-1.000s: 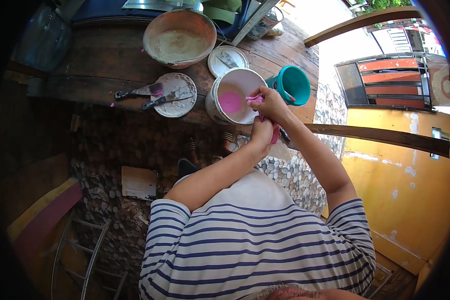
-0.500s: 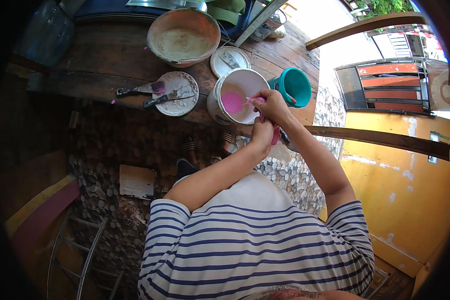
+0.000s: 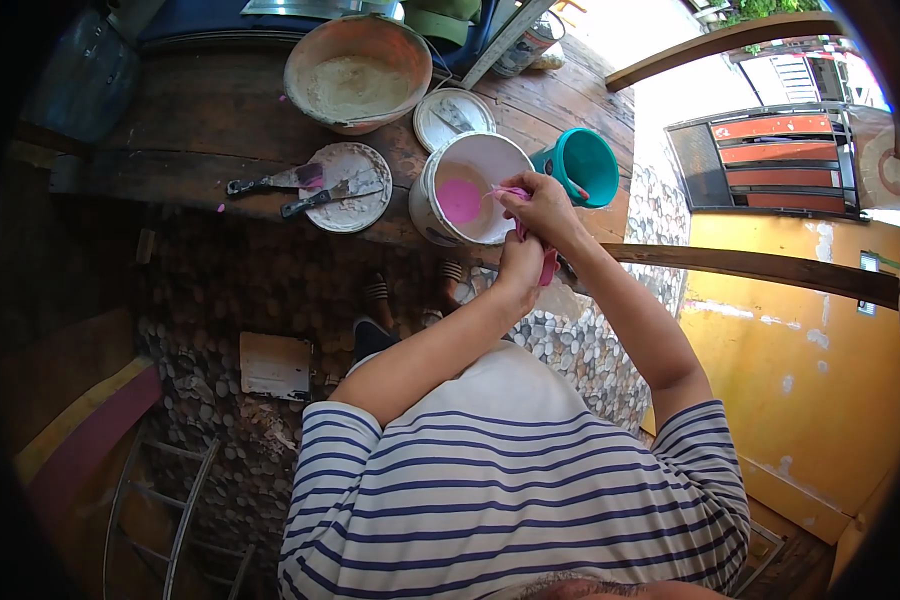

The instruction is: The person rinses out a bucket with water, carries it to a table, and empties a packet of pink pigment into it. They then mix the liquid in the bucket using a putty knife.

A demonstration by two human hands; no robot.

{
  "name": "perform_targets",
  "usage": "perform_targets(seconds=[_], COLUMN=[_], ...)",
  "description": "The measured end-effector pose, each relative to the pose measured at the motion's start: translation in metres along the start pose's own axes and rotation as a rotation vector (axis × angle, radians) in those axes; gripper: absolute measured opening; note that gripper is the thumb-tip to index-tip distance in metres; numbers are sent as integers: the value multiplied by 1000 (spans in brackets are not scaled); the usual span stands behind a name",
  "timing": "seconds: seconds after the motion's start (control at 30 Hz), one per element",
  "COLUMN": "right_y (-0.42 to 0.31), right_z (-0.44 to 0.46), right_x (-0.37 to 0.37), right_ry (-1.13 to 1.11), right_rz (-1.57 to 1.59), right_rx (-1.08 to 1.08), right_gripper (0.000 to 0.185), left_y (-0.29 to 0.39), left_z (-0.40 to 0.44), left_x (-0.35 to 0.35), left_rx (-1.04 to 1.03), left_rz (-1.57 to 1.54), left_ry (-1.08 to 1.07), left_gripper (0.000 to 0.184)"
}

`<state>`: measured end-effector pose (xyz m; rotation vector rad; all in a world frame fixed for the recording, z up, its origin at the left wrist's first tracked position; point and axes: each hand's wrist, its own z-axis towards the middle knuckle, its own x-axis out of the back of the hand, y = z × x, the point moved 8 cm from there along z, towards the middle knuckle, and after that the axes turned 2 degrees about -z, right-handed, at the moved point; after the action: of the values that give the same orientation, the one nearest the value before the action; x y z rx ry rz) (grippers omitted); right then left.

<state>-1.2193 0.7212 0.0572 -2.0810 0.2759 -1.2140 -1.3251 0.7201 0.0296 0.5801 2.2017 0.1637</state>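
Observation:
Over the near right rim of a white bucket (image 3: 425,205), my right hand (image 3: 547,212) pinches the upper end of a soft pink item (image 3: 549,266), perhaps a bag. Just below it, my left hand (image 3: 520,262) is wrapped round the same item, whose lower part shows beyond the fingers. A thin strand hangs from the pinched end toward the bucket. Inside the bucket lies a round patch of pink material (image 3: 459,201). What exactly the pink item is cannot be made out.
A teal bucket (image 3: 588,168) stands right of the white one. A basin of pale powder (image 3: 358,88), a white lid (image 3: 453,120) and a smeared lid (image 3: 349,210) with two putty knives sit on the wooden table (image 3: 190,140). A wooden rail (image 3: 750,268) crosses at right.
The view has shifted slightly. Both hands keep their hold on the pink item, and the fingers of my right hand have moved a little at its upper end.

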Motion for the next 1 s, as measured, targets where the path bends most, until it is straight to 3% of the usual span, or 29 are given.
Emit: perform_targets(seconds=[0.1,0.27,0.6,1.0], right_y=[9,6,24,13], right_z=[0,0,8,14], right_x=[0,10,7,13], right_ry=[4,80,23,27], right_rz=[101,-58,38,-30], right_rx=[-102,26,-40,-6], right_gripper=[25,25,23,21], left_y=[-5,-5,-3,-1], left_z=[3,10,9,11], left_x=[3,2,-2,-9], left_rx=[27,15,9,18], left_rz=[-23,-42,-15,-35], left_ry=[50,9,18,7], left_gripper=[19,15,26,24])
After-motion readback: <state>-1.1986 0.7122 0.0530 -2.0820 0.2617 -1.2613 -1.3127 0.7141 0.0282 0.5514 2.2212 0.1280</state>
